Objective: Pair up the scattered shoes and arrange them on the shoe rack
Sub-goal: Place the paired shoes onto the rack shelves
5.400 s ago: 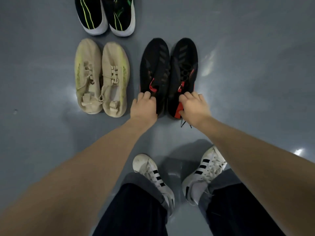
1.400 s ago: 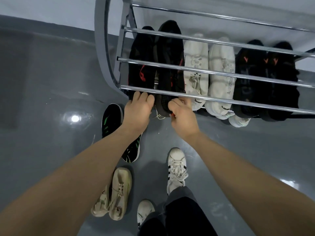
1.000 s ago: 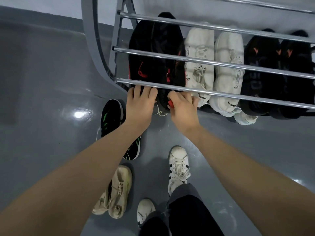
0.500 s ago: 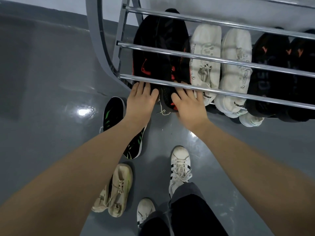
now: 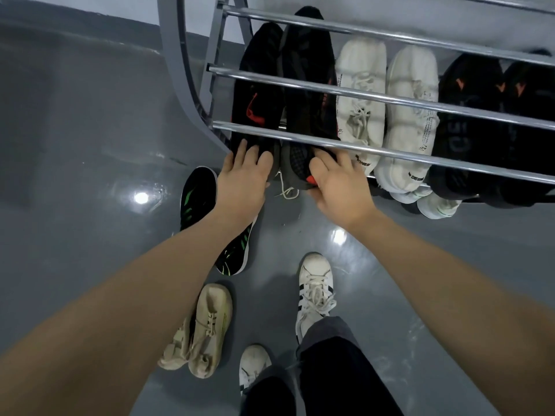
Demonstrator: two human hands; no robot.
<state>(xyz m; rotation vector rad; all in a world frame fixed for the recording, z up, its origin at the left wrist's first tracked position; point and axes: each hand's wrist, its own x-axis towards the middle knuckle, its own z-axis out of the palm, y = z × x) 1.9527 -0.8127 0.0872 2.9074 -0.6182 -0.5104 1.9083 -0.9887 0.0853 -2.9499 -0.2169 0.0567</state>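
Observation:
A pair of black shoes with red accents lies toe-in at the left end of the metal shoe rack [image 5: 390,153], under its chrome rails. My left hand [image 5: 244,180] rests with its fingers spread flat on the heel of the left black shoe [image 5: 258,94]. My right hand [image 5: 339,189] holds the heel of the right black shoe [image 5: 309,85], with the thumb beside its red heel tab. A white pair [image 5: 360,94] and another black pair [image 5: 468,115] sit further right on the same shelf.
On the grey floor a black-and-green pair [image 5: 198,193] lies partly under my left arm, and a beige pair [image 5: 207,325] lies nearer me. My own white striped sneakers [image 5: 315,283] stand below. A white shoe [image 5: 435,205] pokes out from a lower shelf.
Since picking the black pair off the floor, I have carried it to the rack and slid it under the rails. In the last half second my right thumb has curled around the heel.

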